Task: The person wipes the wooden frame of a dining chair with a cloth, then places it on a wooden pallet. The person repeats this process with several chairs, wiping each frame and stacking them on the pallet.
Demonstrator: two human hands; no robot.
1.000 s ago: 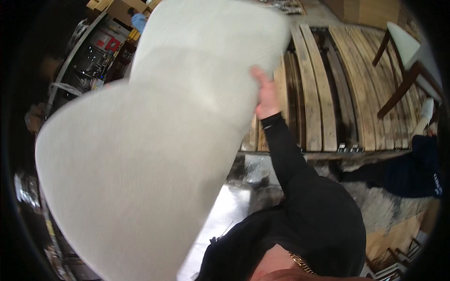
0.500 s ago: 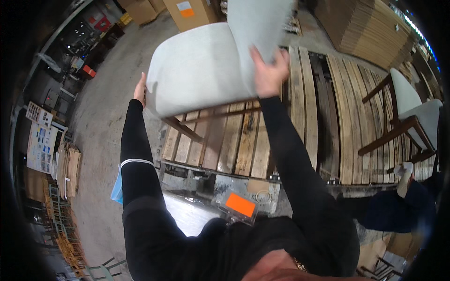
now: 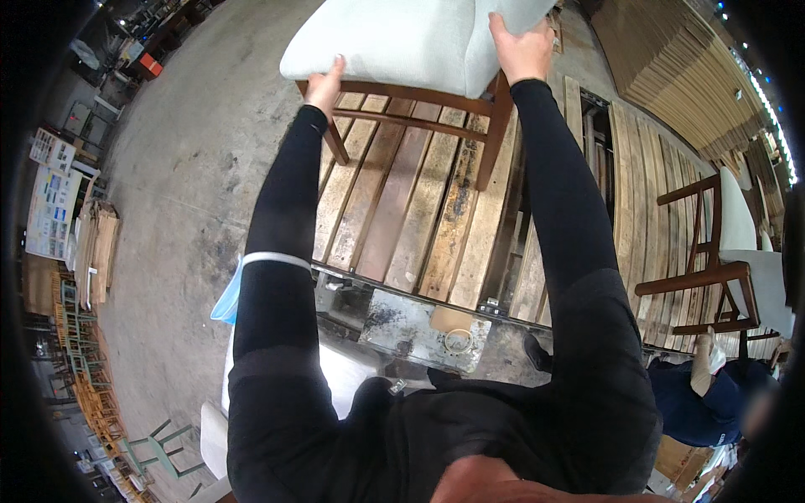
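Observation:
A chair (image 3: pixel 386 46) with a pale grey upholstered seat and brown wooden legs is at the top of the view, over a slatted wooden platform (image 3: pixel 402 193). My left hand (image 3: pixel 323 86) grips the seat's near left corner, thumb on the fabric and the other fingers mostly hidden. My right hand (image 3: pixel 527 52) is wrapped round the side of the backrest, whose upper part is cut off by the picture's edge. The near legs point down at the slats; whether they touch is hard to tell. A blue face mask (image 3: pixel 228 295) hangs by a white band on my left arm.
Another grey chair (image 3: pixel 713 272) is on the platform at right, beside a co-worker (image 3: pixel 696 398) in dark blue. Stacked cardboard sheets (image 3: pixel 671 75) stand far right. Concrete floor (image 3: pixel 184 184) lies left, with green and orange chair frames (image 3: pixel 84 360). A metal plate (image 3: pixel 411 331) is near my body.
The chair has moved farther from me and turned slightly, so more of its wooden frame shows. My left hand's thumb now rests on top of the seat. My view has also shifted.

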